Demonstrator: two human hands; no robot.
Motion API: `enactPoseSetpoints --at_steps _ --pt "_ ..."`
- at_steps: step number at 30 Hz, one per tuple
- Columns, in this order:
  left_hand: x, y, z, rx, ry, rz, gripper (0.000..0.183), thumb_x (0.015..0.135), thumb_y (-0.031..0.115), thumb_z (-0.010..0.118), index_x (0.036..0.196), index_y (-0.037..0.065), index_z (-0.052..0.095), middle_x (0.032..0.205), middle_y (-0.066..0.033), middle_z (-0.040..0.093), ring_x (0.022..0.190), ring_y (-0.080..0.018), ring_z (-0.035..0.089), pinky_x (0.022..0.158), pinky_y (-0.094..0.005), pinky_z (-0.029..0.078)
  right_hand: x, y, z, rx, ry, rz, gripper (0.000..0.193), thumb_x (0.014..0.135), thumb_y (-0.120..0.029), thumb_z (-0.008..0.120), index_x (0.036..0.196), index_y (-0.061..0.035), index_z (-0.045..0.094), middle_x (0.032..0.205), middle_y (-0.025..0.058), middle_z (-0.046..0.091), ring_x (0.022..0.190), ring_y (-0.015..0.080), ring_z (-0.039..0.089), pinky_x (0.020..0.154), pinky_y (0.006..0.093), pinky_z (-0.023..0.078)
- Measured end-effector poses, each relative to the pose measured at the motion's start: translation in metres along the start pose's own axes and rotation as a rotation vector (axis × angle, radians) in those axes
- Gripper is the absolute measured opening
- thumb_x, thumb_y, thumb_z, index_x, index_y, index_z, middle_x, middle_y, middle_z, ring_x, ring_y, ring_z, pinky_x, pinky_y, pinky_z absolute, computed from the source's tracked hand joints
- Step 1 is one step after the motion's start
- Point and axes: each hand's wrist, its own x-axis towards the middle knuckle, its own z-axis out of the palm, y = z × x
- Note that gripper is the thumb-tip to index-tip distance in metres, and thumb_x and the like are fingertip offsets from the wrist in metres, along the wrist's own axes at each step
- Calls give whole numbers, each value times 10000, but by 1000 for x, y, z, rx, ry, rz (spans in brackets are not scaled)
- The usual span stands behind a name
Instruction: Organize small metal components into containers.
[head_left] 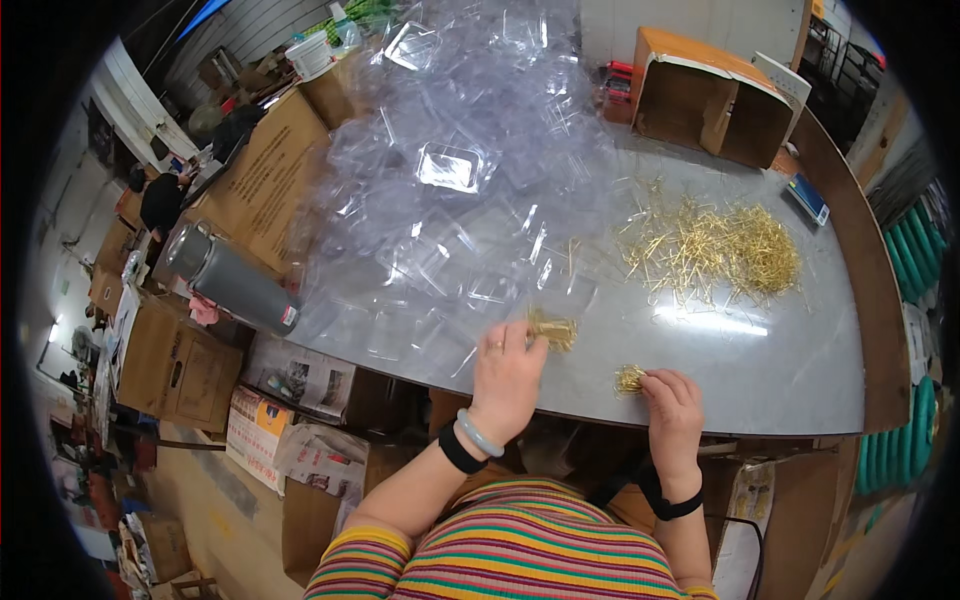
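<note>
Thin gold wire pieces, perhaps hooks or pins, lie in a loose pile (740, 245) on the grey table's right side. At the near edge, my left hand (507, 370) closes its fingers on a bunch of gold wire pieces (556, 334) that sticks out to the right. To its right, my right hand (676, 405) pinches a smaller cluster of gold wire pieces (629, 379) between thumb and fingertips, low over the tabletop. The exact shape of the single pieces is too small to tell.
A big heap of clear plastic boxes (450, 215) covers the table's left and back. A grey bottle (230, 275) leans by a cardboard box (262, 185) at the left. An open orange carton (690, 55) and a small blue box (806, 200) stand back right. A brown rim (880, 280) edges the right side.
</note>
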Motion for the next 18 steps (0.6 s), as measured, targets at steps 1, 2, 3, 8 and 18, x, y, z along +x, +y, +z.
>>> enactPoseSetpoints --at_steps 1,2,3,8,18 --pt "-3 4 1 -8 0 7 377 759 -6 613 1127 67 654 1116 -135 542 1030 -344 506 891 -439 425 0 3 -2 4 2 41 222 759 24 681 964 -59 677 1015 68 684 990 281 619 863 392 499" --pt "-7 9 1 -38 -19 34 371 763 9 631 1129 67 651 1117 -135 540 1033 -340 507 892 -436 424 1 4 -2 -5 4 46 222 759 24 681 964 -59 677 1015 68 684 990 281 619 863 392 499" --pt "-10 13 0 -68 -38 62 368 766 23 649 1131 67 648 1118 -135 539 1036 -336 507 893 -432 422 3 6 -2 -10 -2 31 222 759 30 677 964 -56 676 1012 72 685 989 283 620 860 394 499" --pt "-10 25 -20 -289 -41 89 391 779 111 738 1147 38 626 1107 -153 548 1038 -352 519 897 -446 427 7 10 -1 -7 2 8 225 753 39 670 958 -54 676 1014 77 683 987 287 621 843 398 499" --pt "-7 0 -1 -436 -101 -292 170 880 210 677 901 43 670 878 -145 626 741 -342 614 669 -405 496 -5 0 -6 17 27 72 235 772 30 676 991 -55 666 1021 93 665 996 313 610 864 405 495"
